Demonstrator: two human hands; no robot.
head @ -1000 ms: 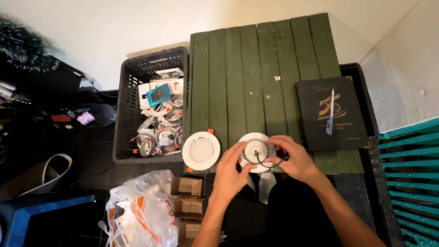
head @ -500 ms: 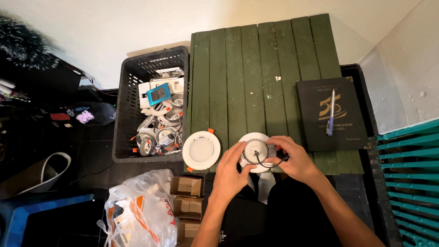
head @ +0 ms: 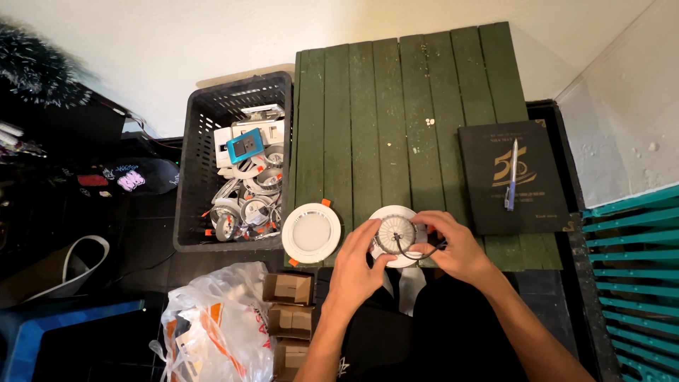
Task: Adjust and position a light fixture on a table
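Both hands work a round white downlight [head: 393,238] lying back-up at the near edge of a green slatted table [head: 396,113]; the left hand [head: 357,265], at its 7 o'clock, curls partly closed with fingertips braced on the rim; the right hand [head: 456,247], at 3 o'clock, pinches a thin dark wire [head: 409,252] trailing off the finned back; the job seems best done with the rim held steady and the wire guided gently, not tugged; a second downlight [head: 311,233] lies face-up at 9 o'clock, a parts crate [head: 237,159] beyond it.
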